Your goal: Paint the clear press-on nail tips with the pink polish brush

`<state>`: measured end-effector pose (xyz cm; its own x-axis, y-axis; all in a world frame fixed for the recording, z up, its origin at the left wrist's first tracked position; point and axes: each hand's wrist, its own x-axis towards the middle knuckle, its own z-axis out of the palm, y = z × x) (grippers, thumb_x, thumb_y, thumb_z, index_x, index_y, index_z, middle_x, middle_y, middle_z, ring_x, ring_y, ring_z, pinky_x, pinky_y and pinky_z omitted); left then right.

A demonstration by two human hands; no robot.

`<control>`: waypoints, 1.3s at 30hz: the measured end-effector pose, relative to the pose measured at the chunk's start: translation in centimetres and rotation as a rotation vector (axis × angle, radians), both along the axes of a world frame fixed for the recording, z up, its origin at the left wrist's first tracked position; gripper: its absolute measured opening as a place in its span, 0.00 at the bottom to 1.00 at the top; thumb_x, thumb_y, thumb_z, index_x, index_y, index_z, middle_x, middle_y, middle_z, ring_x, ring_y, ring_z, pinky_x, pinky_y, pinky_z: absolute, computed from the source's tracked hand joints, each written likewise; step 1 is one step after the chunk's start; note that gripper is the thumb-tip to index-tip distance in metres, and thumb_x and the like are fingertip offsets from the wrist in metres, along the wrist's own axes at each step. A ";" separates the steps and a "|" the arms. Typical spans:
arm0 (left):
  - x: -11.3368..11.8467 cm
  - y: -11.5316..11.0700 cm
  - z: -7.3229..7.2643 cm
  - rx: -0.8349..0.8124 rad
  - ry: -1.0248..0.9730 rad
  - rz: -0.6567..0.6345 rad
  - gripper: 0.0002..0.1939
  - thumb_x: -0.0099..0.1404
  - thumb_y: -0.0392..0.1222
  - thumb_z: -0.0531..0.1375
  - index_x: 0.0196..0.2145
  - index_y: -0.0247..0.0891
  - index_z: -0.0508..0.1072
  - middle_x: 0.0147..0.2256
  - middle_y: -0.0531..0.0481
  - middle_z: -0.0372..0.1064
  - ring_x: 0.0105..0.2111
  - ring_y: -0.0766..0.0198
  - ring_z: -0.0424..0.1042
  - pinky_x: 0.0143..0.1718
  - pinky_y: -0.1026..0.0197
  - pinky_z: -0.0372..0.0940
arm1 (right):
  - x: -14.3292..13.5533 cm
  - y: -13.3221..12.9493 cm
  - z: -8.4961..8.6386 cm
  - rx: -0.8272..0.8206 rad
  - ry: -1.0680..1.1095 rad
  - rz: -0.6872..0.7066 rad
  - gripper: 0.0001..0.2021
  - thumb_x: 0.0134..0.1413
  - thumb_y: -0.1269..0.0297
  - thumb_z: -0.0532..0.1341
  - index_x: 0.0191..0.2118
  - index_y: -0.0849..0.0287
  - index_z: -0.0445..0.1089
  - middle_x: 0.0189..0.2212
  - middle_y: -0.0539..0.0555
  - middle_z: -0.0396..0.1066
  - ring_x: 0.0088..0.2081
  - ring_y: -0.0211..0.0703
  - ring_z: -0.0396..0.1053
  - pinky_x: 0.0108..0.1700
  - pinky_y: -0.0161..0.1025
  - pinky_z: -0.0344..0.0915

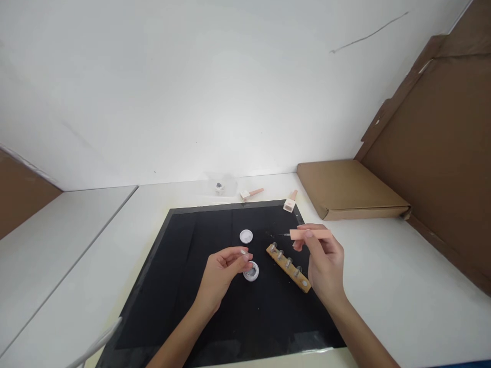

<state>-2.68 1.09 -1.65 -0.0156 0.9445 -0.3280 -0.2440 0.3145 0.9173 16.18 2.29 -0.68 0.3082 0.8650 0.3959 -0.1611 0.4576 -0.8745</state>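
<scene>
My right hand [324,255] grips the peach handle of a nail polish brush [310,234], its thin tip pointing left. My left hand [226,268] is closed in a pinch on a small pale piece [244,252] that looks like a nail tip. Just below those fingertips stands a small round white jar [251,272], partly covered by them, with something silvery inside. Its white lid [246,236] lies apart, farther back. Between my hands, a wooden strip [287,268] carries several small clear pieces in a row. All of these are on or above a black mat [207,306].
Behind the mat lie two whitish bottles with peach handles, one bottle [245,194] at the middle and another bottle [289,205] at its right corner. A clear plastic tray [230,188] is near the wall. A flat cardboard box [353,189] rests at back right. A white cable [102,340] shows at lower left.
</scene>
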 end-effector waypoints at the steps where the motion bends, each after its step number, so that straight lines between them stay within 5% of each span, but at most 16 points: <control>1: 0.0 0.0 0.0 -0.006 -0.004 0.006 0.21 0.42 0.46 0.72 0.32 0.31 0.78 0.29 0.44 0.79 0.26 0.64 0.76 0.33 0.62 0.71 | 0.0 -0.1 -0.1 -0.005 -0.001 0.004 0.07 0.57 0.65 0.61 0.28 0.56 0.72 0.33 0.48 0.71 0.24 0.32 0.67 0.28 0.34 0.65; 15: -0.2 0.1 -0.9 0.104 0.064 -0.070 0.11 0.42 0.41 0.72 0.23 0.33 0.76 0.19 0.53 0.71 0.21 0.70 0.68 0.25 0.68 0.65 | 0.0 -0.3 -0.4 0.021 -0.038 -0.004 0.09 0.59 0.66 0.60 0.27 0.57 0.70 0.37 0.49 0.68 0.22 0.29 0.63 0.25 0.33 0.62; 22: 0.3 -0.3 -0.8 0.268 0.203 -0.066 0.09 0.45 0.39 0.70 0.21 0.33 0.73 0.25 0.50 0.71 0.25 0.66 0.71 0.28 0.65 0.67 | -0.4 -0.6 0.4 0.076 -0.222 0.212 0.07 0.57 0.66 0.61 0.28 0.55 0.72 0.31 0.52 0.73 0.32 0.41 0.72 0.32 0.38 0.68; 32: 0.5 -0.3 -0.2 0.415 0.233 -0.118 0.07 0.50 0.34 0.67 0.19 0.34 0.72 0.26 0.50 0.69 0.25 0.67 0.70 0.28 0.65 0.67 | -1.0 -0.8 1.1 0.244 -0.470 0.465 0.09 0.55 0.73 0.61 0.27 0.53 0.70 0.26 0.49 0.75 0.29 0.40 0.70 0.34 0.41 0.67; 39: 0.6 -0.7 0.0 0.438 0.239 -0.172 0.07 0.51 0.33 0.66 0.19 0.34 0.72 0.26 0.50 0.70 0.25 0.67 0.71 0.28 0.65 0.67 | -1.0 -0.7 0.5 0.126 -0.442 0.244 0.08 0.57 0.71 0.60 0.28 0.55 0.71 0.28 0.51 0.74 0.31 0.41 0.71 0.33 0.39 0.67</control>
<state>-2.10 0.41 -1.64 0.1261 0.9878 0.0916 0.0091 -0.0935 0.9956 15.19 1.55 -0.13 -0.1167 0.8279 0.5487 0.0956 0.5592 -0.8235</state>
